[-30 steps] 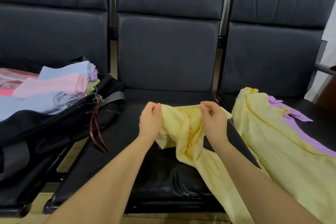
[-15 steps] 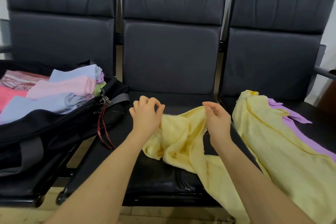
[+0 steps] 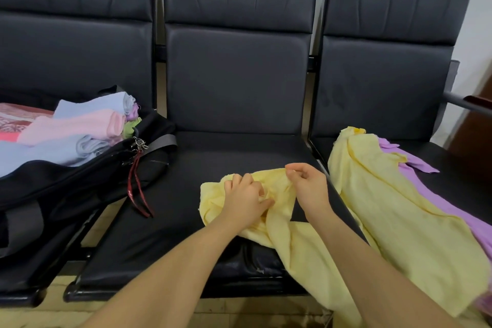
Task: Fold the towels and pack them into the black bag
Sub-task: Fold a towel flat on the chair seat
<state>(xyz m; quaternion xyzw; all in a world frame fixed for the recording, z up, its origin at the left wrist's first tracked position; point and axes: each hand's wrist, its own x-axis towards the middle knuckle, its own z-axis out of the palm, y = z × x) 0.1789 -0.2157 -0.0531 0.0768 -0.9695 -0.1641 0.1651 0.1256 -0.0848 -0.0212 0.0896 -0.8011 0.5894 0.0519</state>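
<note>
A crumpled yellow towel (image 3: pixel 298 245) lies on the middle black seat (image 3: pixel 213 168) and hangs over its front edge. My left hand (image 3: pixel 243 201) lies on the towel's left part with fingers curled into the cloth. My right hand (image 3: pixel 310 188) pinches the towel's upper edge between thumb and fingers. The open black bag (image 3: pixel 66 184) sits on the left seat, holding folded blue (image 3: pixel 40 152), pink (image 3: pixel 74 125) and other towels. A second yellow towel (image 3: pixel 394 210) and a purple towel (image 3: pixel 426 184) are spread on the right seat.
A red lanyard (image 3: pixel 135 186) and a grey strap (image 3: pixel 157 142) hang from the bag onto the middle seat. Three black chair backs stand behind. A metal armrest (image 3: pixel 466 101) sticks out at the far right. Tiled floor shows below the seats.
Both hands have lowered the yellow towel onto the middle seat. My left hand moved right and down onto the cloth, and the bunched towel has spread flatter.
</note>
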